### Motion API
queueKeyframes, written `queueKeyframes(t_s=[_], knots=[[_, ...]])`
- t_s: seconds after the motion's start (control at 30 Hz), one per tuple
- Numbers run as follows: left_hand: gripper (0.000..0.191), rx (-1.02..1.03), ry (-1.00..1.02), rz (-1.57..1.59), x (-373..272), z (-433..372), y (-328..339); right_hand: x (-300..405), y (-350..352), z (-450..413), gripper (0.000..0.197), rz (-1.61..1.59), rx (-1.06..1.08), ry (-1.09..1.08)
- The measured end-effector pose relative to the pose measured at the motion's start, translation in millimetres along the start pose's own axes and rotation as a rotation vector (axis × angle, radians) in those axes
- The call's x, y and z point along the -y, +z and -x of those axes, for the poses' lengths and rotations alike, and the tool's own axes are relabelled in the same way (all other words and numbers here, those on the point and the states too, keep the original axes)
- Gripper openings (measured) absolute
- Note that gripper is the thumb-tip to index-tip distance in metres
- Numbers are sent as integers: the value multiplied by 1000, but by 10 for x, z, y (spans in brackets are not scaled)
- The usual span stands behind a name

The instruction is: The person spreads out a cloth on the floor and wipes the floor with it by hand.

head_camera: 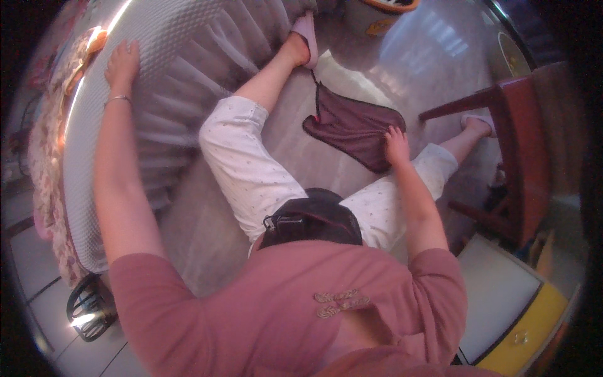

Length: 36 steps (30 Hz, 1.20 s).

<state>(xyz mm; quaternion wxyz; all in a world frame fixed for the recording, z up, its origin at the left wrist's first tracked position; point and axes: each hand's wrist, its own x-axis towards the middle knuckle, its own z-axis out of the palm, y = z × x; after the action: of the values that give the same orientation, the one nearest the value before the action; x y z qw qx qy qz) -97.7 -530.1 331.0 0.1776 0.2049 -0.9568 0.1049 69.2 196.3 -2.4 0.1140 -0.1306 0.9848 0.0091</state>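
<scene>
A dark purple-brown piece of mesh cloth with black edging (353, 122) hangs or lies above the floor between my legs. Its right end is gripped by my right hand (397, 143), fingers curled over the edge. A thin dark cord runs from its upper left corner toward my slipper. My left hand (123, 62) rests palm down on the edge of a bed with a textured grey-white cover (174, 28), fingers spread a little and holding nothing. A bracelet (118, 98) circles that wrist.
A pleated bed skirt (169, 108) hangs at the left. A reddish-brown wooden chair or stool (523, 155) stands at the right, near my foot. A bin or bucket with an orange rim (377, 21) is at the top. A cabinet with a yellow drawer front (523, 330) stands at the lower right.
</scene>
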Motion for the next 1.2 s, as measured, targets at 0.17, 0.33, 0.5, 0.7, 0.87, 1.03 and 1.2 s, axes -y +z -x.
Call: queueKeyframes(t_s=[0.17, 0.33, 0.5, 0.7, 0.87, 1.03, 1.2], knots=[[64, 4, -4, -4, -237, 10, 54, 104, 7, -316, 47, -164, -304, -30], [63, -11, -5, -14, -49, -10, -7, 832, -131, -636, 59, -237, -193, -113], [63, 21, 17, -11, -150, -1, 2, 1156, 1, -767, 74, -259, 59, 48], [61, -27, 33, -37, -56, -19, 110, 1550, 88, -752, 82, -201, 26, 62], [61, -57, 41, 0, -101, -4, 201, 1892, 234, -494, 79, -233, -57, -211], [61, -72, 48, -17, -40, 11, 103, 2142, 246, -181, 75, -247, -25, -496], [60, -65, 49, -32, -44, 9, 110, 2121, 238, -1, 75, -255, 39, -775]])
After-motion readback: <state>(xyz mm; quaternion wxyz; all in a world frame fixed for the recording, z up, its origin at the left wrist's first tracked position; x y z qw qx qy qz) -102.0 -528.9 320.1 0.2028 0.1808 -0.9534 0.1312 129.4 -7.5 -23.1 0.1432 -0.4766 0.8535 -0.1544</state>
